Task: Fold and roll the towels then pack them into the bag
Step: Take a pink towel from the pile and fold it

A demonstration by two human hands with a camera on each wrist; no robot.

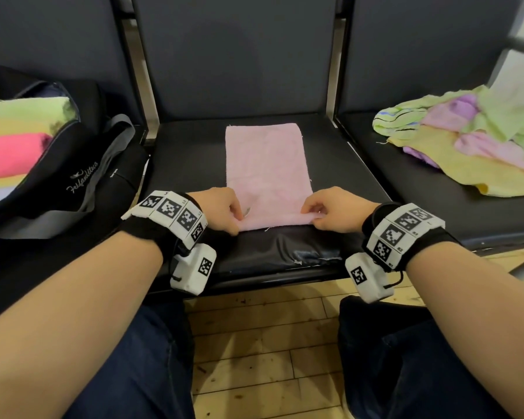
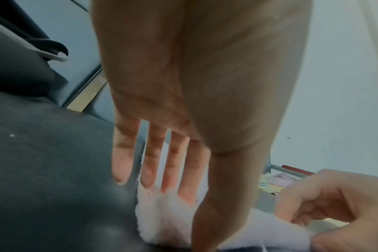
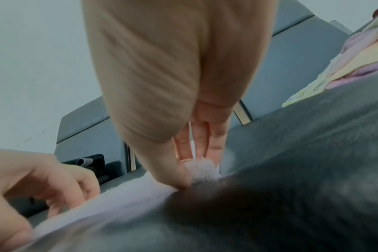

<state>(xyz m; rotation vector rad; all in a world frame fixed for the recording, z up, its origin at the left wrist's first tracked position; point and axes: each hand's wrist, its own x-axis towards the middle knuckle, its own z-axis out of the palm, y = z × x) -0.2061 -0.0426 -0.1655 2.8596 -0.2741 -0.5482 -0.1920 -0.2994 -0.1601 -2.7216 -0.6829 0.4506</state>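
Observation:
A pale pink towel lies folded into a long strip on the middle black seat. Its near end is turned up into a small roll. My left hand pinches the roll's left corner and my right hand pinches the right corner. In the left wrist view the left hand has its fingers over the fluffy roll and its thumb under it. In the right wrist view the right hand pinches the towel between thumb and fingers. The black bag stands open on the left seat.
Rolled green, yellow and pink towels fill the bag, and its grey strap trails toward the middle seat. A loose pile of green, purple and yellow towels lies on the right seat. Backrests rise behind; my knees and wooden floor are below.

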